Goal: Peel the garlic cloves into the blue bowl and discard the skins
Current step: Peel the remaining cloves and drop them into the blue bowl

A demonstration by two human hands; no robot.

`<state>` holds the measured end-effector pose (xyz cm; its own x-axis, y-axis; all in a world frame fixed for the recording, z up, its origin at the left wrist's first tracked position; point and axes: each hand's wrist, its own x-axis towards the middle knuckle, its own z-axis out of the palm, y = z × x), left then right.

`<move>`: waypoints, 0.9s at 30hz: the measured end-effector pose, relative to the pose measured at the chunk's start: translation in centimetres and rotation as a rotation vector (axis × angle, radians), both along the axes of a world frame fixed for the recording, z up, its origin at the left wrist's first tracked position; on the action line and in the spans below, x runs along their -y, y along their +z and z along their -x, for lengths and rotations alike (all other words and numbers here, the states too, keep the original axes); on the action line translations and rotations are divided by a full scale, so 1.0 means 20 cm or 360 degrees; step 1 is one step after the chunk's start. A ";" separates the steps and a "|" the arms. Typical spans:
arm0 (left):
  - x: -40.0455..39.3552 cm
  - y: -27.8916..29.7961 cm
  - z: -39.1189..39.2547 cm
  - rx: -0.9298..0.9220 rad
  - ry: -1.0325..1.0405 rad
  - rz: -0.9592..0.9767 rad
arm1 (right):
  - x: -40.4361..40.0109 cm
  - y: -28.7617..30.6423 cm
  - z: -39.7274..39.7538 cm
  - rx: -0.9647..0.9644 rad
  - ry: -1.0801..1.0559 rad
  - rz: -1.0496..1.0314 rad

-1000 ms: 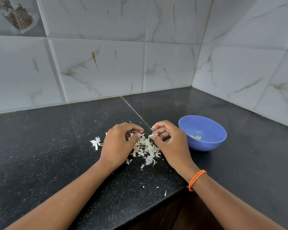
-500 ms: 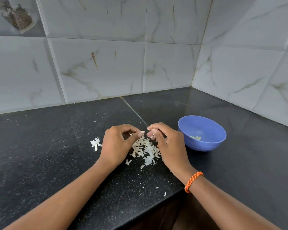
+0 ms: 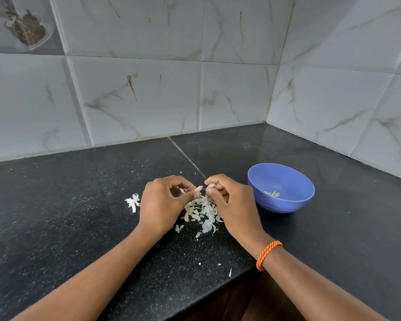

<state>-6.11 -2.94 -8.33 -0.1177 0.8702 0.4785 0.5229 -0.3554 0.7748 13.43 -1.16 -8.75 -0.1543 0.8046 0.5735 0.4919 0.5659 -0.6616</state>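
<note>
**kitchen_lurker:** Over on the right side of the black granite countertop (image 3: 56, 228) sits the blue bowl (image 3: 281, 187), upright, near the corner where the two marble-look tiled walls (image 3: 148, 89) meet. Down at the bottom of it I count a few pale peeled garlic cloves (image 3: 272, 194) bunched together, and that's all that's in there. Bowl's just beside the right hand but not touching it. What are the hands doing exactly?

**peel_nerd:** Both are curled in tight, fingertips nearly meeting over the pile. Left hand (image 3: 162, 202) has thumb and forefinger pinched on a small pale bit of garlic skin (image 3: 198, 188) sticking out toward the other hand. Right hand (image 3: 232, 205) is pinching a small whitish garlic clove (image 3: 210, 186) between thumb and fingertips, other fingers folded under. Whether the skin piece is joined to that clove or already loose, I honestly can't tell, it's too small.

**kitchen_lurker:** And the mess?

**peel_nerd:** Heap of papery garlic skins (image 3: 202, 210) on the counter right below and between the hands, partly hidden by the right palm. One separate curl of skin (image 3: 133, 201) lies just left of the left hand, plus a few tiny flakes (image 3: 230, 272) near the counter's front edge. There's an orange braided bracelet (image 3: 267, 254) on the right wrist too.
</note>
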 end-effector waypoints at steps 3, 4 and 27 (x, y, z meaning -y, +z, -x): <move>0.01 0.01 -0.01 -0.0009 -0.0003 -0.0009 | 0.00 0.00 0.00 0.0092 -0.0028 -0.0067; 0.01 0.01 -0.01 -0.0011 0.0000 -0.0013 | 0.00 0.00 0.00 0.0102 -0.0029 -0.0061; 0.01 0.00 -0.02 -0.0166 -0.0046 -0.0037 | 0.02 0.02 0.00 0.0228 0.0019 -0.0243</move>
